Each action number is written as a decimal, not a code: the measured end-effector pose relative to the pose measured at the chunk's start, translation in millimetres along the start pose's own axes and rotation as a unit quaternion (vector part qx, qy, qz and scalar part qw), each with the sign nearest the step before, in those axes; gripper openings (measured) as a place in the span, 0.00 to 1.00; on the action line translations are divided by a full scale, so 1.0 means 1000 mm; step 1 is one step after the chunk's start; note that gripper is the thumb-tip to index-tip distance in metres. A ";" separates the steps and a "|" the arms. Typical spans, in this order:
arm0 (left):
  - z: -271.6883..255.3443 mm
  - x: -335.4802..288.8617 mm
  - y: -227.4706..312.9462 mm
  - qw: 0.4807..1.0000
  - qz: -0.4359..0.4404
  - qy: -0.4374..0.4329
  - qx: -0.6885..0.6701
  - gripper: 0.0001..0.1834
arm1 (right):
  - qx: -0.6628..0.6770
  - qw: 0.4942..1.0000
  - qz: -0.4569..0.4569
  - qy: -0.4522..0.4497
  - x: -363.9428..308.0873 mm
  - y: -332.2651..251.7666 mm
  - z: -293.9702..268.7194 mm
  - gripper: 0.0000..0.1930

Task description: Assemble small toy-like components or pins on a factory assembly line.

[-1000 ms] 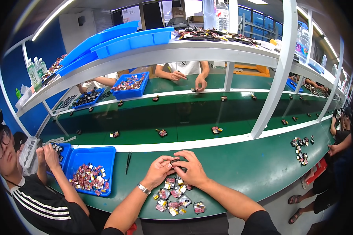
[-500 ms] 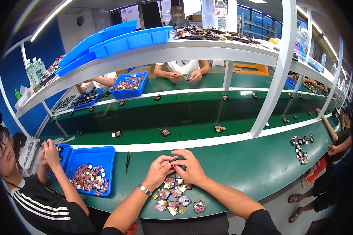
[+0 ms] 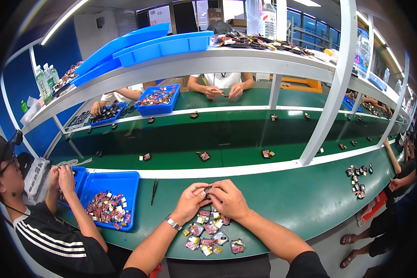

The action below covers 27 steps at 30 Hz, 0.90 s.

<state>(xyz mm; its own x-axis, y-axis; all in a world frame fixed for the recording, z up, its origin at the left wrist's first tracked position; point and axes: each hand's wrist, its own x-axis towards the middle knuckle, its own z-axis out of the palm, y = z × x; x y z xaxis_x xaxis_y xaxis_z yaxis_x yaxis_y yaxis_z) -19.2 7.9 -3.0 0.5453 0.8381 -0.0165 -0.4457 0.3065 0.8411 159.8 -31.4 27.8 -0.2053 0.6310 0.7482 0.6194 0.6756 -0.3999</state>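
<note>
Between the fingertips of both hands is a small dark electronic part (image 3: 208,193), mostly covered by the fingers. My left hand (image 3: 189,202), with a metal watch on its wrist, grips the part from the left. From the right, the bent fingers of my right hand (image 3: 229,199) pinch it at its edge. Just below both hands, on the green worktop, lies a loose pile of small electronic assemblies (image 3: 210,230) with red boards, clear or dark casings and yellow-and-white pieces. Dark tweezers (image 3: 154,192) rest on the worktop to the left of my hands.
A blue bin (image 3: 135,204) full of red-board parts stands left, beside a co-worker. Beyond a white rail (image 3: 171,173) a green conveyor belt (image 3: 236,156) carries spaced assemblies. White posts (image 3: 329,92) hold a shelf with blue trays (image 3: 167,47). More assemblies (image 3: 356,180) lie far right.
My right-hand fingers have curled in closer around the part. The view has shifted slightly, and the co-worker at left has turned towards their own raised hands.
</note>
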 end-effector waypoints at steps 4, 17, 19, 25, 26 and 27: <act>-0.002 0.000 -0.001 1.000 0.001 0.000 -0.003 0.16 | -0.034 0.999 -0.008 -0.010 0.000 -0.001 0.002 0.11; -0.003 0.000 -0.004 1.000 0.001 0.005 0.013 0.14 | -0.053 0.999 0.013 -0.003 -0.004 0.000 0.007 0.09; -0.002 0.000 -0.004 1.000 0.003 0.002 0.014 0.14 | -0.048 0.999 0.021 -0.001 -0.004 0.000 0.008 0.09; 0.005 0.000 -0.006 0.994 0.037 0.047 0.087 0.13 | -0.031 0.998 0.050 0.009 -0.002 -0.003 0.011 0.09; 0.004 0.000 -0.007 0.992 0.043 0.060 0.101 0.12 | -0.003 0.997 0.073 0.009 -0.001 -0.003 0.012 0.09; 0.003 0.001 -0.008 0.989 0.049 0.073 0.115 0.12 | 0.027 0.995 0.095 0.009 -0.001 -0.004 0.013 0.08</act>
<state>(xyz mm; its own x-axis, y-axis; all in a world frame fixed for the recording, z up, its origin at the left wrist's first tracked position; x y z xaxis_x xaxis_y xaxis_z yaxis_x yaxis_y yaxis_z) -13.1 4.9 -8.0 0.3917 0.9200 0.0080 -0.3092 0.1235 0.9429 147.9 -29.4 21.9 -0.0742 0.7428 0.6653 0.6045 0.5641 -0.5625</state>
